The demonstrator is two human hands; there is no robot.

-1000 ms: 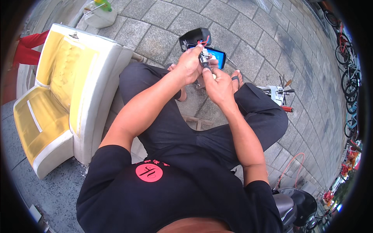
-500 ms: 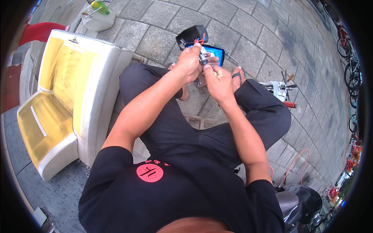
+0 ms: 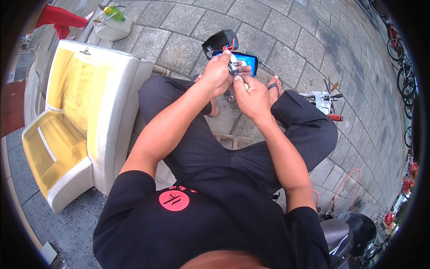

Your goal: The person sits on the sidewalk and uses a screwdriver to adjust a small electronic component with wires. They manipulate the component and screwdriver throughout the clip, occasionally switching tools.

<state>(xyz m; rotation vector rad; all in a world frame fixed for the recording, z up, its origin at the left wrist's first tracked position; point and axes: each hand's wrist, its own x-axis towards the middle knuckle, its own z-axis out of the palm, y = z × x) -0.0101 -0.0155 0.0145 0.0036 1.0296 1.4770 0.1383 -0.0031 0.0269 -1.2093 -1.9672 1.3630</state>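
Two hands meet out in front of the knees, over the paving stones. The left hand (image 3: 217,74) curls its fingers around one small cylindrical part (image 3: 233,68), black and silver, held upright between both hands. The right hand (image 3: 252,93) comes in from the other side, thumb and fingertips pinched against the lower end of that same part. One red wire (image 3: 229,45) loops up just above the left hand's knuckles. Right behind the hands, on the ground, lies one black housing (image 3: 218,42) and, touching it, one flat blue-edged panel (image 3: 249,62). One sandalled foot (image 3: 274,86) shows just right of the hands. Further right sits one white holder (image 3: 321,99) with tool handles sticking out, one red-handled tool (image 3: 334,118) beside it. To the left stands one yellow and white seat (image 3: 76,116), and top left, one clear plastic jug (image 3: 111,23).
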